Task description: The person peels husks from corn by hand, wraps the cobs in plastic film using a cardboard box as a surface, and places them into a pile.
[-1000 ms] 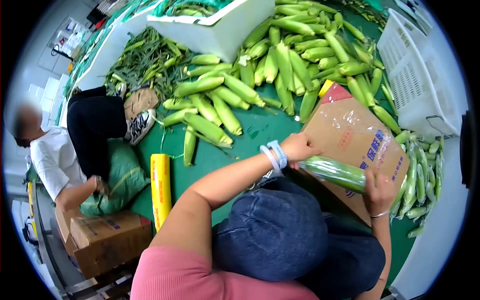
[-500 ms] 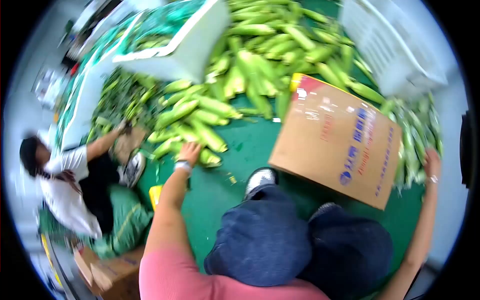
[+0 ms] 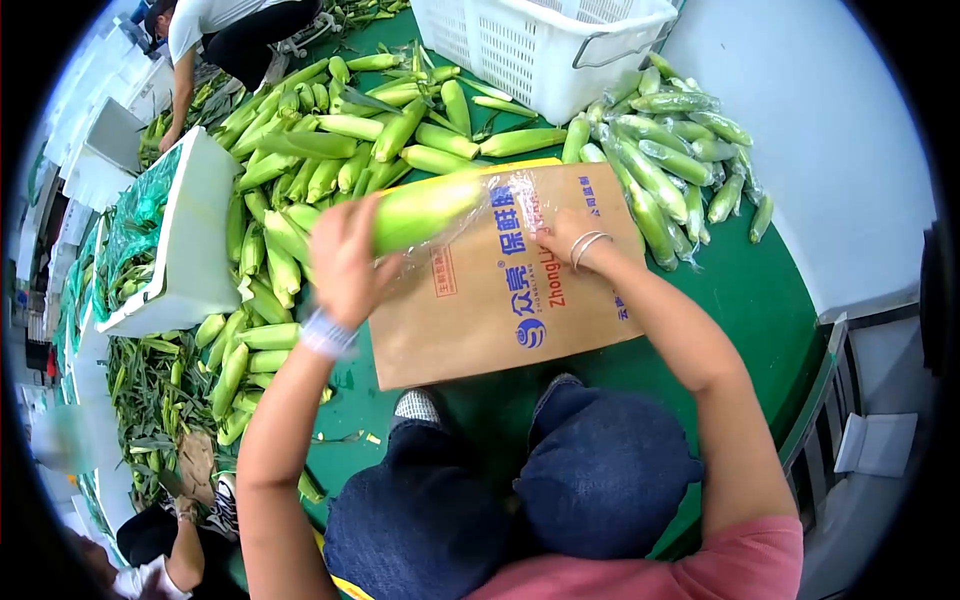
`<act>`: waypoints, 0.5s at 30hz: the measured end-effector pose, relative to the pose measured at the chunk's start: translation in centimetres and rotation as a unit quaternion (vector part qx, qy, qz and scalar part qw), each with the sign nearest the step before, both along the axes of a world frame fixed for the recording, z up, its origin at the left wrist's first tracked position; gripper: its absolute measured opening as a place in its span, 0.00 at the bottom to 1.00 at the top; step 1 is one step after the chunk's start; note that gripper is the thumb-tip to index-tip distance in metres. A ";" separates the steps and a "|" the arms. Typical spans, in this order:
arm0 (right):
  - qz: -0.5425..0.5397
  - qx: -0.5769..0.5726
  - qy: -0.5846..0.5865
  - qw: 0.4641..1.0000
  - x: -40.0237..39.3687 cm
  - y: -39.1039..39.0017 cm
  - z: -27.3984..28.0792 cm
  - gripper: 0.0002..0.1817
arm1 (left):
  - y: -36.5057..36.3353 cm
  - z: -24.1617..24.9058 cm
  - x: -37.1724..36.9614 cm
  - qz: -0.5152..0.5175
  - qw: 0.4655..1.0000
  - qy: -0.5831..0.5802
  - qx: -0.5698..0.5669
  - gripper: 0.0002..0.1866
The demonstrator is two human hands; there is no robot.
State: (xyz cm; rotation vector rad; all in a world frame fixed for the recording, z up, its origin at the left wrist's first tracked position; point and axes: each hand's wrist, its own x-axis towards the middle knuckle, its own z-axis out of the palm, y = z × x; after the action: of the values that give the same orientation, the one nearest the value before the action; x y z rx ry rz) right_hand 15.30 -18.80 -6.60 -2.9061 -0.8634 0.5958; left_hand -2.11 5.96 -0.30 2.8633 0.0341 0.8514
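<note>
My left hand (image 3: 348, 262) is closed round a green ear of corn (image 3: 425, 212), raised over the upper left part of a brown cardboard box (image 3: 450, 330) with blue and red print. Over the box's upper right part, my right hand (image 3: 575, 238) has its fingers at a thin clear plastic film (image 3: 515, 200); the fingertips look pressed on it. Loose husked-green corn (image 3: 310, 145) is heaped behind and left of the box. Plastic-wrapped corn (image 3: 660, 165) lies to its right.
A white basket (image 3: 500, 45) stands behind the box. At the left is a white crate (image 3: 170, 270) with green netting, beside stripped leaves (image 3: 140, 400). One person (image 3: 230, 25) crouches at the upper left, another (image 3: 165, 560) at the lower left. A metal frame (image 3: 835, 390) is at the right.
My left hand has left the heap and now holds an ear of corn over the box. My right hand has come from the wrapped corn to the film. The view has turned right.
</note>
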 end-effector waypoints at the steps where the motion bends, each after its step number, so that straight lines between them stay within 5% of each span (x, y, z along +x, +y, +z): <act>1: -0.079 0.098 0.177 0.976 0.5 -0.4 -0.6 0.25 | -1.2 -0.8 3.1 -0.012 1.000 0.009 0.007 0.36; 3: -0.195 0.242 0.410 0.858 0.9 -2.5 -0.4 0.10 | -2.9 -2.9 7.7 -0.017 0.999 0.041 0.011 0.35; 5: -0.226 0.344 0.518 0.749 1.8 -7.5 -0.8 0.10 | -3.5 -5.2 10.2 0.007 0.994 0.108 0.011 0.34; 6: -0.228 0.458 0.549 0.661 2.7 -10.3 -0.8 0.10 | -3.7 -5.6 10.7 0.003 0.994 0.110 0.009 0.34; 9: -0.176 0.608 0.477 0.609 4.5 -9.9 1.9 0.11 | -4.7 -6.2 11.2 -0.012 0.976 0.213 0.045 0.40; 11: -0.089 0.658 0.405 0.629 5.2 -4.3 4.1 0.09 | -5.1 -6.0 11.5 -0.033 0.970 0.238 0.038 0.41; 13: -0.002 0.545 0.237 0.805 5.2 2.0 3.6 0.08 | -4.3 -5.6 11.6 -0.078 0.965 0.249 0.003 0.38; 14: 0.123 0.540 0.134 0.822 5.5 4.7 0.4 0.10 | -3.4 -5.7 11.4 -0.066 0.965 0.252 0.008 0.38; 15: 0.163 0.487 0.010 0.858 4.4 6.6 -1.6 0.14 | -2.5 -6.2 10.9 -0.122 0.983 0.135 -0.037 0.34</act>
State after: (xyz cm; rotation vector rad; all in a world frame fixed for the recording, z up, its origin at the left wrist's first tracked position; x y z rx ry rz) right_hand 19.73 -12.22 -8.18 -1.8444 -1.2032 0.1055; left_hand 8.80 3.42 -6.46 2.8137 -0.2435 0.4042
